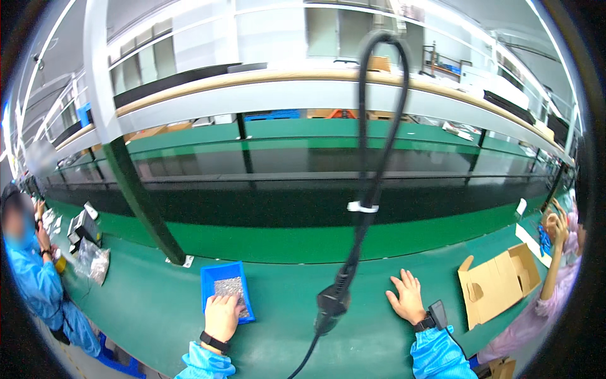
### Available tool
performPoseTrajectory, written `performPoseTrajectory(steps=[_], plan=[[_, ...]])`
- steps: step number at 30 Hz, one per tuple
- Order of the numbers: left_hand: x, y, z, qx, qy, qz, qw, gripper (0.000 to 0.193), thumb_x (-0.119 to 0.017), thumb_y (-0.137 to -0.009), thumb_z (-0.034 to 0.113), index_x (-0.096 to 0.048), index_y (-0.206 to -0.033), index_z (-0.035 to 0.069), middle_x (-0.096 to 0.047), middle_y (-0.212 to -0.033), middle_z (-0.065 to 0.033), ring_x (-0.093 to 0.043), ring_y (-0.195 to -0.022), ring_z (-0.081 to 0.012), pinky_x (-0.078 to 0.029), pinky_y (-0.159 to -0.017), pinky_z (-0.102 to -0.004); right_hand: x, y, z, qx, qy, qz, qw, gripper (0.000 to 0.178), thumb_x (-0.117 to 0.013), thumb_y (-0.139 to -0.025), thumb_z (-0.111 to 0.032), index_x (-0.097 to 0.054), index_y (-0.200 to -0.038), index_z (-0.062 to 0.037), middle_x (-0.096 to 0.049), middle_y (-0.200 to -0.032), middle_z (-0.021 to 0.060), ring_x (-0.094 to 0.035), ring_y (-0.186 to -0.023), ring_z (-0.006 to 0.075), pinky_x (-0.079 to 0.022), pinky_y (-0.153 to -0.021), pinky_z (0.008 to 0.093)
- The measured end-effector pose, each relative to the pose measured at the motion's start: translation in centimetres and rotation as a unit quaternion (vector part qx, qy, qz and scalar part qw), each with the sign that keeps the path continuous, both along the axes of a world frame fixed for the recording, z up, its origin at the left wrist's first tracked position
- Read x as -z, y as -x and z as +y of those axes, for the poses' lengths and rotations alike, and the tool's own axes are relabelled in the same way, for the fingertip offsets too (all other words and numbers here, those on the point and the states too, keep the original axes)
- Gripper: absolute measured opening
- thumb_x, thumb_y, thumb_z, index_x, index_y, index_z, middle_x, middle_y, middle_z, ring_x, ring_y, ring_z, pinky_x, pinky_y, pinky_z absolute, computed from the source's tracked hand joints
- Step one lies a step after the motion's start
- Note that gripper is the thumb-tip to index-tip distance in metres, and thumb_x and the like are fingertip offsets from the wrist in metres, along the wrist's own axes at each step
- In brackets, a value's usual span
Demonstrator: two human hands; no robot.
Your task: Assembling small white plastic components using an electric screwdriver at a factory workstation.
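Observation:
My left hand [222,317] reaches into the near end of a blue plastic bin [212,273] on the green worktable. Its fingers are bent down together onto the small silvery parts [228,287] heaped inside. The fingertips are partly hidden, and whatever they pinch is too small to name. My right hand [407,298] rests palm down on the tabletop, fingers apart and holding nothing. Between the two hands, a looped black cable [361,237] with a thick connector and a white tie hangs close in front of me.
An unfolded cardboard box [499,284] lies right of my right hand. A person in pink [549,309] is beyond it. At left are a person in blue [38,278], a plastic bag [95,262] of parts and a dark box [83,228]. A green post [142,196] rises from the table.

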State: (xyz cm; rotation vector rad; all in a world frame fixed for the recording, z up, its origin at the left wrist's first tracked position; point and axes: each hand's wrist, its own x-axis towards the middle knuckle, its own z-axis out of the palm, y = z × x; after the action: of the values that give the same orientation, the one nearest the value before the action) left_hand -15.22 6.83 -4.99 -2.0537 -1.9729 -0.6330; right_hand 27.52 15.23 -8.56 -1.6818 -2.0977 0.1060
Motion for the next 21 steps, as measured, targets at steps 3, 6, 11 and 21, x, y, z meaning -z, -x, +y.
performPoseTrajectory(steps=[3, 6, 11, 21], plan=[[0.0, 0.0, 0.1, 0.018, -0.011, -0.002, 1.000, 0.017, -0.064, -0.070, 0.019, -0.060, -0.084, 0.009, -0.060, -0.072, -0.0074, -0.057, -0.071, -0.0246, -0.039, -0.071, -0.0367, 0.1, 0.0, 0.1, -0.015, -0.002, -0.006, 1.000, 0.046, -0.055, -0.080, -0.033, -0.050, -0.118, -0.0067, -0.034, -0.131, 0.0248, -0.028, -0.124, 0.0384, -0.020, -0.101, 0.0519], [0.0, -0.1, 0.2, 0.023, -0.012, -0.015, 1.000, 0.016, -0.064, -0.069, 0.017, -0.061, -0.083, 0.009, -0.060, -0.072, -0.0081, -0.057, -0.070, -0.0257, -0.040, -0.068, -0.0370, 0.1, -0.1, -0.1, -0.011, 0.001, -0.010, 1.000, 0.046, -0.055, -0.080, -0.033, -0.049, -0.118, -0.0067, -0.033, -0.132, 0.0247, -0.028, -0.124, 0.0385, -0.021, -0.101, 0.0519], [0.1, 0.2, -0.1, 0.021, 0.000, -0.018, 1.000, 0.015, -0.062, -0.071, 0.017, -0.061, -0.082, 0.008, -0.061, -0.073, -0.0094, -0.057, -0.072, -0.0268, -0.040, -0.068, -0.0374, 0.2, 0.0, -0.3, -0.008, -0.018, -0.021, 1.000, 0.046, -0.057, -0.080, -0.031, -0.049, -0.118, -0.0069, -0.035, -0.131, 0.0233, -0.030, -0.123, 0.0372, -0.022, -0.101, 0.0492], [0.8, 0.8, 0.0, 0.025, -0.012, -0.032, 0.999, 0.010, -0.062, -0.072, 0.016, -0.062, -0.077, 0.007, -0.060, -0.070, -0.0097, -0.057, -0.070, -0.0276, -0.039, -0.069, -0.0378, -21.9, 6.6, -9.2, -0.451, 0.030, 0.495, 0.742, 0.026, -0.051, -0.085, -0.014, -0.056, -0.103, 0.0037, -0.058, -0.104, 0.0174, -0.054, -0.101, 0.0279, -0.037, -0.092, 0.0406]])
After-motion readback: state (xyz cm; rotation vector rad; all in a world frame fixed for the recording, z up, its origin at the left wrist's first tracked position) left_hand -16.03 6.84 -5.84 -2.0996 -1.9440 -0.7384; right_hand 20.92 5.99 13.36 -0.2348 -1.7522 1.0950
